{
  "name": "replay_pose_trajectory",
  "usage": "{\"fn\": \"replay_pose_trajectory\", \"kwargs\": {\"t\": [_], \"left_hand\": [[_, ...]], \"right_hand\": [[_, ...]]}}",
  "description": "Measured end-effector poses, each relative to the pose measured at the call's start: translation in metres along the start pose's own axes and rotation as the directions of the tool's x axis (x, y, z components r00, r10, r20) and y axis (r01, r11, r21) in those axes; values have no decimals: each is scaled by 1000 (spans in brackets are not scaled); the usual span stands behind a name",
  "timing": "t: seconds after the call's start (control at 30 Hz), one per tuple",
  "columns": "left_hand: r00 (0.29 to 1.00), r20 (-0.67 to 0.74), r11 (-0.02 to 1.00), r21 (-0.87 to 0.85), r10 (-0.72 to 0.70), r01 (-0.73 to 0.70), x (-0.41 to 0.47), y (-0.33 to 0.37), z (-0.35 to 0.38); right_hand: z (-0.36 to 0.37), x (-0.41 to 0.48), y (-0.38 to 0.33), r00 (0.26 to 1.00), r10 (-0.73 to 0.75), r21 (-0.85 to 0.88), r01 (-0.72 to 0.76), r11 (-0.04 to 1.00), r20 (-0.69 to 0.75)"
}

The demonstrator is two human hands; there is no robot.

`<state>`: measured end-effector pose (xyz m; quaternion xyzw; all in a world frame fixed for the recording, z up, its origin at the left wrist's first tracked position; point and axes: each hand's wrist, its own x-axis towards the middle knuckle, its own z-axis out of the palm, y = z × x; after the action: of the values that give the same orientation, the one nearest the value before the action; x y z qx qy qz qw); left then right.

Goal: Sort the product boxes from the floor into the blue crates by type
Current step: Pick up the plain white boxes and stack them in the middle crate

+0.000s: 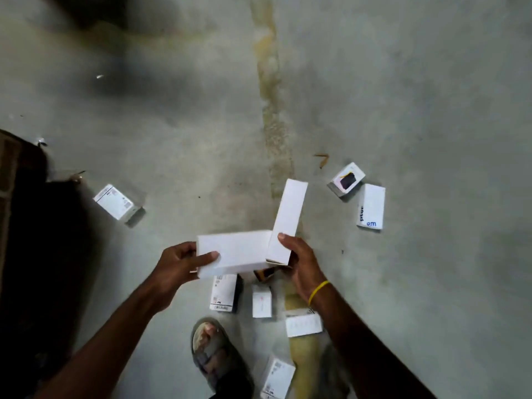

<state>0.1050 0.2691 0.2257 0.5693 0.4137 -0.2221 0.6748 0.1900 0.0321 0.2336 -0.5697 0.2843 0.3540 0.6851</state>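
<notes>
Standing over a concrete floor [431, 110] crossed by a yellowish seam [269, 82], with one sandalled foot [216, 355] just left of that seam. Gripping a wide white box [236, 251] in the left hand [178, 263], thumb curled over its top face, fingers underneath. Pinching a long white box [288, 220] in the right hand [299, 263], thumb on its upper face, a yellow band [318, 292] at the wrist. Both held in the air over the seam, meeting at one end in an L. Two boxes in hand, seven counted on the floor, all closed. Left of the seam: a labelled white box [118, 205] well apart, a second labelled box [224, 292] near, a small plain box [262, 300] just beside that. On the seam: a plain white box [303, 323]; against its left edge, a third labelled box [277, 375]. Right of the seam: a box picturing a black device [347, 180] just beside a box with blue lettering [371, 207]. Below the held boxes, a brownish item [267, 273], mostly hidden. At the left edge, a dark bulk [43, 254] too dim to identify.
</notes>
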Motion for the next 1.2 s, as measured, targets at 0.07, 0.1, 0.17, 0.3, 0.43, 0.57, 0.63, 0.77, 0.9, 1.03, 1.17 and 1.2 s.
{"fn": "replay_pose_trajectory", "kwargs": {"t": [0.07, 0.1, 0.17, 0.3, 0.43, 0.57, 0.63, 0.77, 0.9, 1.03, 1.17, 1.2], "left_hand": [[999, 3, 999, 36, -34, 34, -25, -16, 9], [998, -9, 997, 47, -56, 56, -35, -26, 14], [995, -58, 996, 45, -79, 82, -55, -45, 29], [972, -224, 991, 101, -69, 93, -91, -84, 64], [951, -302, 967, 211, -73, 141, -127, -114, 97], [955, -295, 920, 374, -2, 117, -170, -119, 138], [966, -259, 896, 433, 15, 102, -183, -119, 155], [985, -124, 815, 579, 117, -24, -198, -116, 186], [993, 23, 701, 707, 113, -96, -215, -101, 203], [990, 115, 646, 751, 76, -137, -227, -78, 195], [973, 220, 623, 752, 68, -214, -271, -44, 196], [963, 256, 619, 744, 82, -250, -282, -36, 196]], "right_hand": [[-32, -24, 15, 998, -19, -129, 11, 992, -61], [-49, -35, 25, 996, -34, -207, 15, 978, -87], [-83, -58, 43, 983, -66, -370, -2, 929, -172], [-144, -115, 74, 922, -105, -506, -106, 856, -372], [-198, -170, 105, 861, -66, -459, -202, 865, -504], [-240, -223, 139, 819, -27, -386, -241, 891, -573], [-260, -239, 163, 811, 11, -341, -258, 904, -585], [-257, -290, 166, 743, 37, -207, -234, 950, -668], [-237, -334, 173, 649, 70, -52, -167, 985, -758], [-205, -375, 193, 573, 116, 63, -110, 992, -811], [-170, -428, 201, 490, 161, 143, -76, 987, -857], [-161, -443, 203, 481, 185, 182, -53, 982, -857]]}}
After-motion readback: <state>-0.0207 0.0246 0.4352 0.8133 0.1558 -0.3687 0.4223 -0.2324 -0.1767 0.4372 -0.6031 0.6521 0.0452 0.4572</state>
